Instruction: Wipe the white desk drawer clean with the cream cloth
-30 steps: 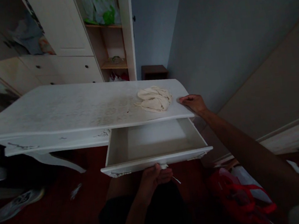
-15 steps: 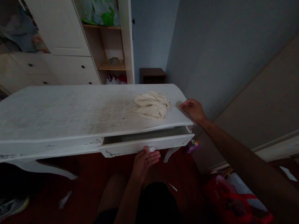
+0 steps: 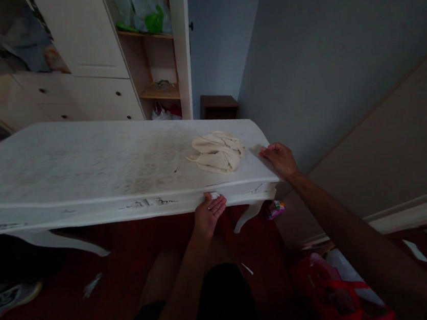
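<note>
A white drawer front [image 3: 236, 194] sits flush in the right part of the worn white table [image 3: 82, 159]. At its pale knob [image 3: 215, 195] is my left hand [image 3: 209, 213], palm up, thumb on one side and fingers on the other. My right hand [image 3: 279, 158] rests at the table's right edge, fingers curled in and fingertips by the top surface; nothing shows in it. Between that hand and the dark-stained patch of the tabletop lies a crumpled cream cloth [image 3: 218, 151].
Behind the table stands a white cabinet [image 3: 98, 98] with open shelves holding plastic bags [image 3: 150, 13]. A small brown box-like unit [image 3: 218, 106] is by the wall. Red bags [image 3: 328, 290] lie on the floor at right, a shoe [image 3: 9, 301] at left.
The drawer, which stood partly open, has slid in and is now closed. My left hand has moved forward with its knob. My right hand has stayed at the table's edge.
</note>
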Demonstrator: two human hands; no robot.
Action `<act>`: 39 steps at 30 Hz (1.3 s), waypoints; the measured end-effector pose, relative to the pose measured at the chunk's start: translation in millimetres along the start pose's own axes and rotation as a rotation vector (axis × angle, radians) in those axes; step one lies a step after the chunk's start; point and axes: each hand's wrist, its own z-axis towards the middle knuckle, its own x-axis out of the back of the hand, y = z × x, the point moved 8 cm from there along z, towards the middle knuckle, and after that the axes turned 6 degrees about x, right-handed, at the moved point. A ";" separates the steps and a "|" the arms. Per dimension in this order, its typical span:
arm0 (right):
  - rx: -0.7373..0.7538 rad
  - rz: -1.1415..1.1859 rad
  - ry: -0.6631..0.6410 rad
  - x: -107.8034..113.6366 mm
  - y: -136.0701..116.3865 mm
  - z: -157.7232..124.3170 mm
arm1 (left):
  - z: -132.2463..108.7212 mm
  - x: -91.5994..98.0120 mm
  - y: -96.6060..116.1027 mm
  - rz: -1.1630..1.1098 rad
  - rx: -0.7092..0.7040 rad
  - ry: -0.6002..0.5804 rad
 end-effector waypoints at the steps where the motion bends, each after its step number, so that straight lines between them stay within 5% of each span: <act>1: 0.005 0.005 0.003 0.3 -0.6 -0.3 | -0.1 -0.6 0.0 -0.008 -0.004 -0.004; 20: 0.101 -0.112 -0.024 0.8 -10.4 -2.5 | 0.2 -4.1 -0.9 -0.063 -0.057 -0.002; 26: 0.096 -0.105 -0.008 2.3 -11.1 -2.5 | 0.6 7.2 17.0 0.353 -0.115 -0.025; 29: 0.091 -0.129 -0.010 1.8 -12.3 -3.0 | -22.8 16.4 44.7 0.633 -0.122 -0.009; 34: 0.085 -0.166 -0.019 0.3 -12.1 -3.6 | -96.3 -5.2 129.3 0.845 -0.300 -0.222; 36: 0.092 -0.182 -0.023 0.2 -13.3 -3.8 | -115.5 -13.3 181.4 0.871 -0.504 -0.162; 39: 0.096 -0.217 -0.028 0.6 -15.5 -4.4 | -119.2 -11.8 256.1 1.008 -0.817 0.113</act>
